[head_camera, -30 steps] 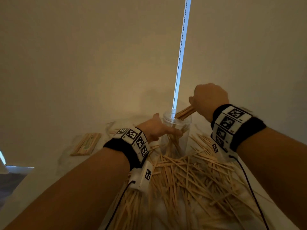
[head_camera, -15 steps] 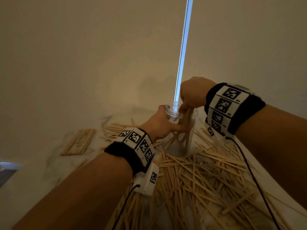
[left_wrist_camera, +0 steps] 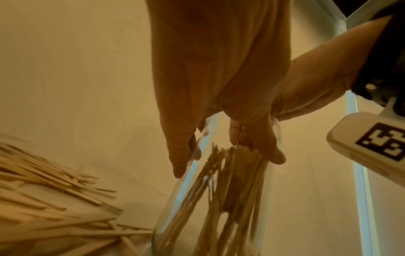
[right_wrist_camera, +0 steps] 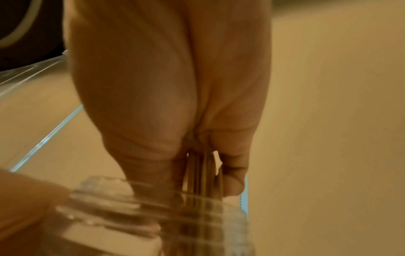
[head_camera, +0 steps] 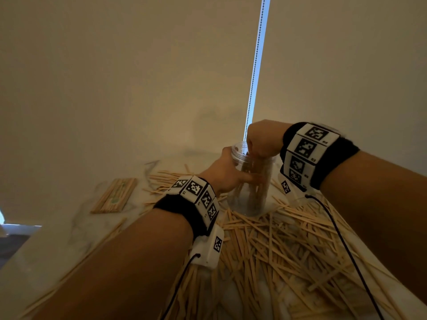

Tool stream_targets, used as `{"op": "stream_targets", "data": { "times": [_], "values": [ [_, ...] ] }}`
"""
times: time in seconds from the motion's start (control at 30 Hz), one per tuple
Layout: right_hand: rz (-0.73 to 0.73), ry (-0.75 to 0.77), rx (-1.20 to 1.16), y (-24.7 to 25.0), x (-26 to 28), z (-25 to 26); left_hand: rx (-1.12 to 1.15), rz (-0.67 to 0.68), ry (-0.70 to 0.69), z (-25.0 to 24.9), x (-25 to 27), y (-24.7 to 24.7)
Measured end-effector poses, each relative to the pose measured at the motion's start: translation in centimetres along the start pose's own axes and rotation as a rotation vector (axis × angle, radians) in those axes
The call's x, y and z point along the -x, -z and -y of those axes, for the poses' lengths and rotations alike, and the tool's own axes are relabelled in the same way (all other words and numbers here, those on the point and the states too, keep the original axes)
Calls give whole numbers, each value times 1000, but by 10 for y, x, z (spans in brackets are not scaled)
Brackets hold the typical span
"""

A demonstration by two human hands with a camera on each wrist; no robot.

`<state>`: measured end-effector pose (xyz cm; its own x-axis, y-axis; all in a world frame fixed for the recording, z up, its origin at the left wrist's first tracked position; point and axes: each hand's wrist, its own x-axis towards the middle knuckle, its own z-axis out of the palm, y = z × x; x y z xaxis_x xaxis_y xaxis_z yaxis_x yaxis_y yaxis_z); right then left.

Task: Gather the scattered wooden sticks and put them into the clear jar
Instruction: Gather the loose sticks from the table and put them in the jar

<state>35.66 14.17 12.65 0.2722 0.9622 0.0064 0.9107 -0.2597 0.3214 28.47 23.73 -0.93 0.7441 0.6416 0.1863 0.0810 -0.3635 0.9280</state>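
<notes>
The clear jar [head_camera: 250, 192] stands upright on the table among scattered wooden sticks [head_camera: 277, 245]. My left hand [head_camera: 231, 172] grips its side, fingers wrapped round the wall [left_wrist_camera: 188, 173]. My right hand [head_camera: 261, 140] is at the jar's mouth, fingertips down inside the rim, pinching a bundle of sticks [right_wrist_camera: 202, 171] that hangs into the threaded jar neck [right_wrist_camera: 153, 207]. More sticks [left_wrist_camera: 230, 190] stand inside the jar.
A neat flat pack of sticks [head_camera: 114, 195] lies at the left on the table [head_camera: 57, 239]. A plain wall rises close behind the jar, with a bead chain [head_camera: 256, 65] hanging down it. The table's left edge [head_camera: 13, 250] is near.
My right hand has swung the stick bundle from slanting over the rim to pointing down and lowered it into the jar's mouth. The left hand kept its grip on the jar.
</notes>
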Motion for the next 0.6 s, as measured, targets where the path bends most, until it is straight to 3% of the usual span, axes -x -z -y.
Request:
{"op": "stream_targets", "data": {
  "times": [0.17, 0.33, 0.43, 0.5, 0.6],
  "values": [
    [-85, 16, -275, 3, 4, -5, 15, 5, 6, -15, 14, 3],
    [-174, 3, -294, 1, 9, -6, 11, 27, -45, -27, 24, 1],
    [-319, -44, -366, 4, 22, -7, -77, 99, -62, -42, 42, 3],
    [-404, -56, -396, 8, 40, -3, -242, 126, 2, -60, 64, 7],
    [-388, -38, -457, 10, 78, 8, -558, 67, 231, -75, 96, 22]
  ]
}}
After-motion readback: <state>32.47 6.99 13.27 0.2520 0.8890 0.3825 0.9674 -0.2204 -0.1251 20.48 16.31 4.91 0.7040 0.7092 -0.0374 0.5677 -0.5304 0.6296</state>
